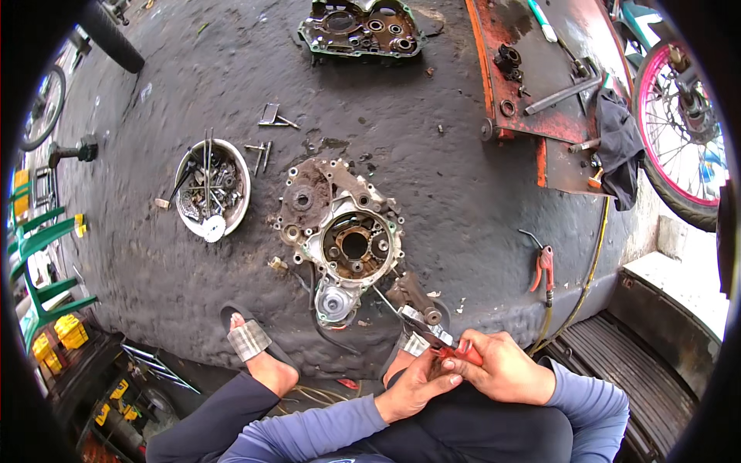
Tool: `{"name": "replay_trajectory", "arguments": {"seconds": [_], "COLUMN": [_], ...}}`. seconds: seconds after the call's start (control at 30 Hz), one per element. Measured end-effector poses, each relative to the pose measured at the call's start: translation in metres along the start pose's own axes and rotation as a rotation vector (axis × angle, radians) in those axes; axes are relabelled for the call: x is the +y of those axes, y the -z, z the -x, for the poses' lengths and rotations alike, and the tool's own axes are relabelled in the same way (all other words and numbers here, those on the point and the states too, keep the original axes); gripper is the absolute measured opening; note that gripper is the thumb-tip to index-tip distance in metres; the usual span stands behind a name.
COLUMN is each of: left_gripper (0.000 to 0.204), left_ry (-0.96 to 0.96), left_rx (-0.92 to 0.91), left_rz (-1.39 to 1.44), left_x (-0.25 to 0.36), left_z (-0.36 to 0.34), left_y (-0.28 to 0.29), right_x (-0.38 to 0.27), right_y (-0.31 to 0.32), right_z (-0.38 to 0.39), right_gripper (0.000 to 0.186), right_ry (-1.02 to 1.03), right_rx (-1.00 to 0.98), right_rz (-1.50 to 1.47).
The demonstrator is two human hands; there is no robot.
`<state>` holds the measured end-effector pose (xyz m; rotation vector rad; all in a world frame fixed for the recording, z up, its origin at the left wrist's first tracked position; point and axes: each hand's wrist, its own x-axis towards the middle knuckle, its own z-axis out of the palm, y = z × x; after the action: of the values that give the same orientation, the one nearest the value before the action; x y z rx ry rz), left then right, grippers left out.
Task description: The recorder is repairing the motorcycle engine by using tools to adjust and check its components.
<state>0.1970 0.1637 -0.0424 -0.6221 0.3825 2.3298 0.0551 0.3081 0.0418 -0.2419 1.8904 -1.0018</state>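
My right hand [505, 369] is wrapped round a red-handled tool [468, 353], whose kind I cannot make out. Against it, my left hand [421, 386] is closed, thumb and fingers pinched near the tool's front end. What the left fingers grip is mostly hidden. Just beyond the hands are a shiny metal piece [423, 327] and a brown, dirty cylindrical metal part [413, 295]. An open engine crankcase [340, 207] lies on the dark ground ahead, with a round opening and a gear inside.
A white bowl [244, 212] of small metal parts stands left of the crankcase. Another case half [361, 35] lies far ahead. On the right are a red air blow gun [545, 268], an orange-red metal stand [540, 116] with tools and a dark cloth [617, 147], and a pink-rimmed wheel [656, 100].
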Motion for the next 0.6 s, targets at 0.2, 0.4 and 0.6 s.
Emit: {"name": "replay_trajectory", "arguments": {"seconds": [0.2, 0.4, 0.6], "left_gripper": [0.03, 0.031, 0.039], "left_ry": [-0.081, -0.068, -0.169], "left_rx": [0.03, -0.079, -0.245], "left_rz": [0.078, 0.127, 0.376], "left_x": [-0.02, -0.025, -0.031], "left_z": [0.001, -0.005, -0.006], "left_y": [-0.005, 0.0, -0.01], "right_x": [-0.008, -0.004, -0.003], "right_y": [0.008, 0.011, 0.016], "right_z": [-0.005, -0.007, -0.009], "right_gripper": [0.028, 0.03, 0.03], "right_ry": [-0.23, -0.287, -0.353], "right_rx": [-0.27, -0.31, -0.392], "right_rz": [-0.162, -0.188, -0.239]}}
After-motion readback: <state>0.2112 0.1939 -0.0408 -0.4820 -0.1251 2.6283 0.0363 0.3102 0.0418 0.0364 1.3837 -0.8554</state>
